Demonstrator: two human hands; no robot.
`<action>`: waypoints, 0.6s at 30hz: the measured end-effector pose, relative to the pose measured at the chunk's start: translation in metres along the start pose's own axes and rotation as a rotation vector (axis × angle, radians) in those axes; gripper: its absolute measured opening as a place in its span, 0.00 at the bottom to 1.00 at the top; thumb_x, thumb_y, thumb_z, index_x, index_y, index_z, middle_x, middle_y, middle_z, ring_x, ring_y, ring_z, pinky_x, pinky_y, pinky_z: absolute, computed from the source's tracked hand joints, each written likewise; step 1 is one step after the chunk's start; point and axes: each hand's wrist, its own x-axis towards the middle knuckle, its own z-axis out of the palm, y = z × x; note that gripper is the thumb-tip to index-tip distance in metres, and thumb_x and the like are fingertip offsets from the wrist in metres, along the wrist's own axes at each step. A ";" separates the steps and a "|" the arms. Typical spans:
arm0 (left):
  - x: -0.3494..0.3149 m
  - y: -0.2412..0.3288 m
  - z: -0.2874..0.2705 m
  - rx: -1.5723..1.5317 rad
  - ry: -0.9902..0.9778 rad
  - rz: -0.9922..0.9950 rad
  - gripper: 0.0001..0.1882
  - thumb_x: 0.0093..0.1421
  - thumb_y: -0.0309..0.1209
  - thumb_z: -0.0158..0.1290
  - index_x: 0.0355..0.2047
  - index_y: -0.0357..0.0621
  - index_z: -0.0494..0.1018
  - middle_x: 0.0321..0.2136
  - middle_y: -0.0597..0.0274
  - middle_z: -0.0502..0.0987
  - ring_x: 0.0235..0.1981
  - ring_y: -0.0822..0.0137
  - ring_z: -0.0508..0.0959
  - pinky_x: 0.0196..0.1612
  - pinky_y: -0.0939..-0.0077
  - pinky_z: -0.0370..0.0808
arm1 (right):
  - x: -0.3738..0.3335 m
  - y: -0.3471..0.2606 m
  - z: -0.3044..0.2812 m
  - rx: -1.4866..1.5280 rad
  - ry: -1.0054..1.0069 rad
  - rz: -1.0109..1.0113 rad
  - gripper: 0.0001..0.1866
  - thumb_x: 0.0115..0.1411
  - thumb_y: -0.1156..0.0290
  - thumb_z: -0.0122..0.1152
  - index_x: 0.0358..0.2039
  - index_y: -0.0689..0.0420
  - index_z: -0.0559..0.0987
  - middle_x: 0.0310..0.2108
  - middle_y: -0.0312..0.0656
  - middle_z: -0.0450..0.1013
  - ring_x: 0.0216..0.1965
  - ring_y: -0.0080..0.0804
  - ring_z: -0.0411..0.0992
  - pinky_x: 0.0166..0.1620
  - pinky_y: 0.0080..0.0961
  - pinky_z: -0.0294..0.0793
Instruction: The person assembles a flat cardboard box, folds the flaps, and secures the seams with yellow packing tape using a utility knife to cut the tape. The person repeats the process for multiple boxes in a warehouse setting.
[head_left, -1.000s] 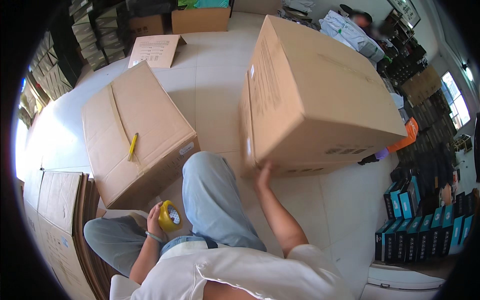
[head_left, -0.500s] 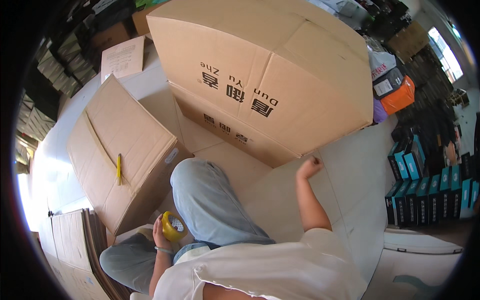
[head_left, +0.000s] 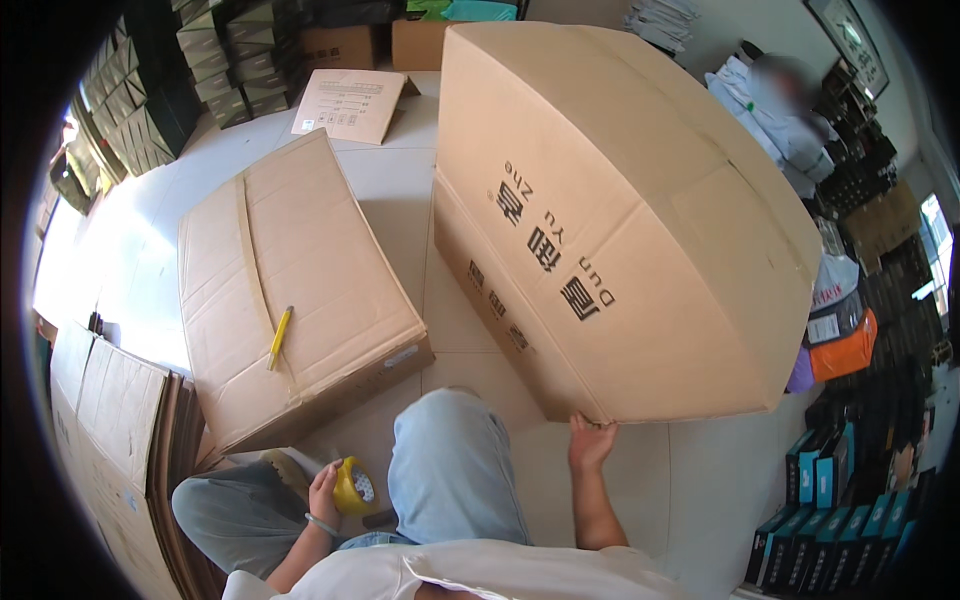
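Observation:
My left hand (head_left: 324,494) is closed around a roll of yellow packing tape (head_left: 353,487), held low beside my bent left knee. My right hand (head_left: 592,442) reaches forward, its fingers gripping the near bottom edge of a large cardboard box (head_left: 690,250). This tall box stands on the floor in front of me, dark print on its side. To its left lies a smaller closed cardboard box (head_left: 310,240) with a tape strip along its top. A yellow utility knife (head_left: 281,338) rests on that lid, touched by neither hand.
Flattened cardboard sheets (head_left: 110,430) are stacked at the near left. A small carton piece (head_left: 350,105) lies farther back. Black-and-blue boxes (head_left: 835,540) line the right, below an orange package (head_left: 845,347). A person in white (head_left: 770,120) is behind the large box.
My right hand has gone from a loose curl apart from the large box to gripping its near bottom edge. The view has shifted; my left hand still holds the tape.

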 end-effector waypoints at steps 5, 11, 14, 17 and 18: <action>0.000 0.005 0.005 0.014 0.037 -0.021 0.19 0.62 0.39 0.50 0.47 0.39 0.70 0.42 0.56 0.75 0.43 0.62 0.75 0.49 0.68 0.71 | 0.055 0.101 0.120 0.005 -0.005 -0.128 0.40 0.63 0.40 0.37 0.66 0.49 0.40 0.68 0.41 0.37 0.68 0.47 0.33 0.67 0.46 0.31; 0.006 0.009 0.006 -0.028 -0.004 -0.029 0.17 0.62 0.37 0.51 0.46 0.40 0.73 0.41 0.60 0.75 0.42 0.67 0.74 0.47 0.75 0.70 | 0.222 0.149 0.265 -0.313 -0.449 0.280 0.34 0.64 0.49 0.41 0.63 0.58 0.54 0.63 0.48 0.52 0.65 0.47 0.47 0.64 0.43 0.47; -0.001 0.016 0.016 -0.014 0.001 0.027 0.17 0.62 0.38 0.50 0.46 0.39 0.72 0.41 0.59 0.75 0.42 0.66 0.75 0.47 0.74 0.71 | 0.227 0.158 0.253 -0.892 -0.493 0.091 0.29 0.64 0.53 0.46 0.59 0.59 0.62 0.56 0.48 0.63 0.55 0.40 0.62 0.56 0.34 0.61; -0.011 0.011 0.018 -0.062 -0.011 0.064 0.18 0.62 0.39 0.49 0.47 0.39 0.71 0.40 0.57 0.75 0.41 0.64 0.75 0.47 0.71 0.72 | 0.200 0.162 0.211 -0.962 -0.210 0.082 0.22 0.63 0.61 0.50 0.54 0.60 0.69 0.40 0.44 0.72 0.36 0.28 0.70 0.37 0.22 0.71; -0.006 0.015 0.023 -0.051 -0.087 0.042 0.18 0.62 0.39 0.49 0.47 0.39 0.71 0.40 0.57 0.75 0.41 0.64 0.75 0.47 0.71 0.72 | 0.229 0.151 0.153 -1.078 -0.146 0.030 0.22 0.63 0.63 0.49 0.54 0.60 0.69 0.34 0.42 0.71 0.31 0.27 0.69 0.31 0.22 0.68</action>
